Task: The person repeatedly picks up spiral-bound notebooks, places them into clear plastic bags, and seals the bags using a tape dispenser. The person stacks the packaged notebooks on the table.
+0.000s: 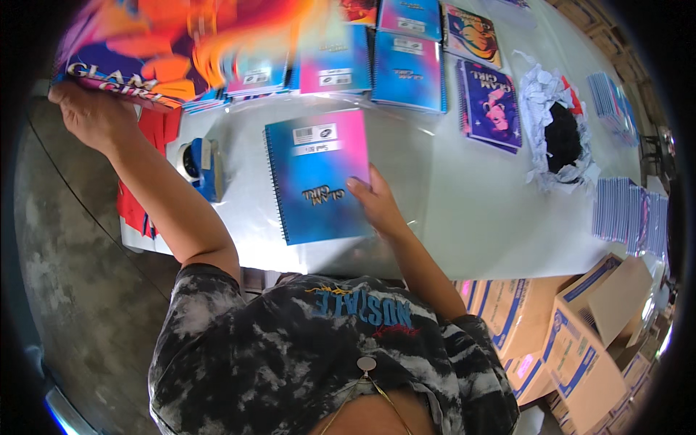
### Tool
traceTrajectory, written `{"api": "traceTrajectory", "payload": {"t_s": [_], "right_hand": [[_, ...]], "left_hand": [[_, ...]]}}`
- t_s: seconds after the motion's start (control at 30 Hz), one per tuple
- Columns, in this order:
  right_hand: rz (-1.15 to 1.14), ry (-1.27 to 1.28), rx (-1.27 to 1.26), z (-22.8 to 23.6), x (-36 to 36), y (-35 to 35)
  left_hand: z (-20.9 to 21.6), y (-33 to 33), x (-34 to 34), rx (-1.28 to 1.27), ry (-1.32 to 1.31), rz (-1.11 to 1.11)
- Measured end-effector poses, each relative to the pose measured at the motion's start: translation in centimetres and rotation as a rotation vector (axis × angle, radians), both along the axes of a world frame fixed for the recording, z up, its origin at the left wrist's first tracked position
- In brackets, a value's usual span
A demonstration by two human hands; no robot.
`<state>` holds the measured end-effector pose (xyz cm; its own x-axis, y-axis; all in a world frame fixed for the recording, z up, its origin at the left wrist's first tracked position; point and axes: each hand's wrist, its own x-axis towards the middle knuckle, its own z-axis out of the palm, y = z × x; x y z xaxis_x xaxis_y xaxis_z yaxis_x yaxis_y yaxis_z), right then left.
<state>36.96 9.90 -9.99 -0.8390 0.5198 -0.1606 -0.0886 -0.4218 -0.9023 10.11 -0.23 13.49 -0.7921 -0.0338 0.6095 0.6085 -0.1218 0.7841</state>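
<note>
My right hand (377, 199) grips the right edge of a blue-and-pink spiral notebook (312, 170), thumb on its cover. This notebook lies face up or just above the table in front of me, its wire binding on the left. At the far upper left, my left hand (90, 112) is closed on the near edge of a purple-and-orange notebook (134, 69). That one is tilted up, and its far part is smeared by motion. Beneath and behind it are more spiral notebooks (333, 61) in rows. A blue tape dispenser (210, 170) stands between my left forearm and the right-hand notebook.
Red material (134, 199) hangs at the table's left edge. To the right lie a purple notebook stack (493, 105) and crumpled white plastic (540, 152) around something black. Notebook piles (616, 210) line the far right. Cardboard boxes (580, 355) stand below the table's right front edge.
</note>
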Motion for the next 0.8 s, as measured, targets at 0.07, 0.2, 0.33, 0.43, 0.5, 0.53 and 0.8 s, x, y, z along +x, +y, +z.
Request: {"api": "traceTrajectory", "payload": {"t_s": [0.07,0.2,0.33,0.43,0.5,0.53,0.8], "right_hand": [[0.12,-0.057,-0.24,-4.9,-2.7,-2.3],[0.168,-0.139,-0.659,-9.0,-3.2,-1.3],[0.078,-0.507,-0.173,-4.7,-2.8,-0.3],[-0.15,-0.657,0.663,-2.5,-3.6,1.5],[-0.311,-0.533,0.827,-1.9,-6.3,4.4],[-0.342,-0.49,0.87,-1.5,-8.2,5.8],[-0.283,-0.989,1.309,-3.3,-21.5,12.3]], "left_hand": [[-1.8,-1.6,-2.9,-0.135,0.025,-0.114],[-16.8,1.2,-2.6,-0.497,-0.274,-0.789],[-31.4,1.0,2.2,-0.832,0.634,-0.446],[-27.6,3.0,0.4,-0.832,0.571,-0.18],[-26.3,4.6,-3.1,-0.979,0.358,-0.158],[-26.2,5.4,-5.0,-1.013,0.323,-0.1],[-22.6,-0.7,-7.5,-0.848,-0.147,-0.082]]}}
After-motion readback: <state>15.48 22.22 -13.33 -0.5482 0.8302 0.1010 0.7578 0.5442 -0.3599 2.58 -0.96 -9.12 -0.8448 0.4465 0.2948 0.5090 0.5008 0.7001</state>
